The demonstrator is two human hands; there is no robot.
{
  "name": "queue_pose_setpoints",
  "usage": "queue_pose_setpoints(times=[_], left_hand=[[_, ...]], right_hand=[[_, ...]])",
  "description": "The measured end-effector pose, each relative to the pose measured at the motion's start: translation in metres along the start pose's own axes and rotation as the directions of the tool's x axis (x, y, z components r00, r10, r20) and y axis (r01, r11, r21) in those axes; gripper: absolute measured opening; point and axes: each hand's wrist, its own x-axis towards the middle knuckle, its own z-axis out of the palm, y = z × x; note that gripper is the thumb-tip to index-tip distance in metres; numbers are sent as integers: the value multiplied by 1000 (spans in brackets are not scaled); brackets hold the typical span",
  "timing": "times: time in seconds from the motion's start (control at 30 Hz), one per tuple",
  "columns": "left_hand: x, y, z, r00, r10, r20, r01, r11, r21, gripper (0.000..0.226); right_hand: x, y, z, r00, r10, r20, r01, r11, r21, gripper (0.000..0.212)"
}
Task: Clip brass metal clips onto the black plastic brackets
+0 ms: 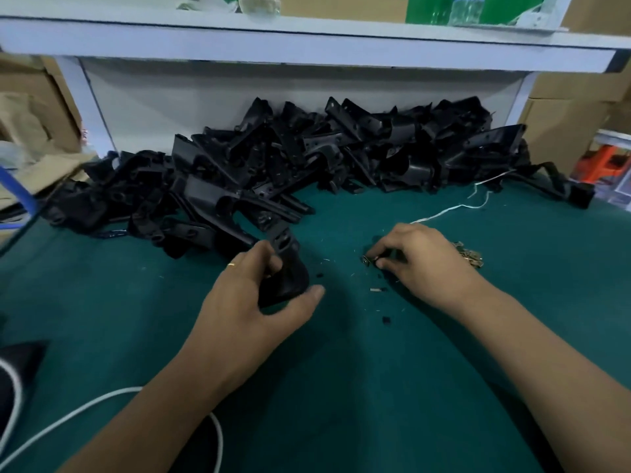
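My left hand point(252, 302) grips a black plastic bracket point(285, 264) just above the green table mat, fingers curled round its lower part. My right hand point(420, 264) pinches a small brass clip point(368, 260) at its fingertips, low over the mat. A small heap of brass clips point(469, 256) lies just right of that hand. A large pile of black brackets point(290, 165) spreads across the back of the table, under the shelf.
The green mat point(341, 370) holds small black scraps point(385, 319) and metal slivers between my hands. A white cable point(102, 401) loops at the front left; a white string point(454, 208) trails at the right. A grey shelf point(307, 42) overhangs the back, with cardboard boxes at both sides.
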Motion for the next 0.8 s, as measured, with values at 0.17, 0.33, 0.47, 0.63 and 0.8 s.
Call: queue_pose_setpoints(times=[0.17, 0.33, 0.47, 0.63, 0.8], left_hand=[[-2, 3, -1, 1000, -2, 6, 3, 981, -196, 59], [-5, 8, -1, 993, 104, -62, -115, 968, -221, 64], [-5, 11, 2, 989, 118, -89, -133, 975, -178, 70], [-2, 6, 2, 994, 86, -64, -79, 992, 100, 43], [4, 3, 3, 999, 51, 3, -48, 929, 368, 28]], right_hand=[[1, 0, 5, 999, 42, 2, -42, 999, -12, 23], [8, 6, 14, 992, 119, -30, -120, 993, -19, 22], [5, 8, 14, 984, 154, -89, -152, 988, 26, 12], [-2, -22, 1, 972, 179, -150, -53, 795, 605, 16], [-8, -67, 12, 994, 98, -43, 1, 391, 920, 17]])
